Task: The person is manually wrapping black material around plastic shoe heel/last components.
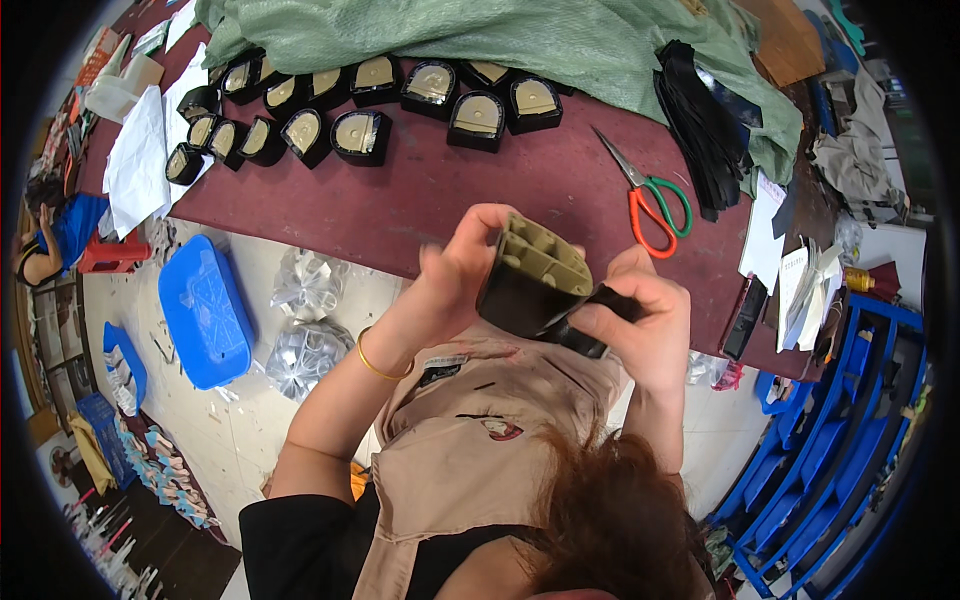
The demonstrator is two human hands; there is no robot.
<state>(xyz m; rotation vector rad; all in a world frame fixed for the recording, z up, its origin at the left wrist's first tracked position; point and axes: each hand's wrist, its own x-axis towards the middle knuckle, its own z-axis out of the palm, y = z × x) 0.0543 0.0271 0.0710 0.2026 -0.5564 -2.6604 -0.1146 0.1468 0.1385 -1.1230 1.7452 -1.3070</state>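
Both hands close on one thing: a black shoe heel block (535, 285) with a beige ribbed plastic core facing up. The left hand (465, 265) curls its fingers over the block's near-left edge, thumb pressed to its side. The right hand (640, 320) pinches a black strip (610, 298) of covering against the block's right flank, fingers bent tight around it. The block is held in the air, above the edge of the dark red table (420, 200) and over a beige apron (470, 440) on the person's lap.

Beyond the fingertips, on the table, lie scissors with red and green handles (655, 205). Farther out, two curved rows of finished black heel blocks (360, 130) with pale tops run toward the left. Past them a green cloth (450, 35) is heaped along the table's far side, with a stack of black strips (700, 120) to the right of it.

Left of the left wrist, down on the pale tiled floor, sits a blue plastic tray (205, 310), its contents unclear, beside crumpled clear plastic bags (305, 320). Right of the right hand stand blue racks (830, 430).
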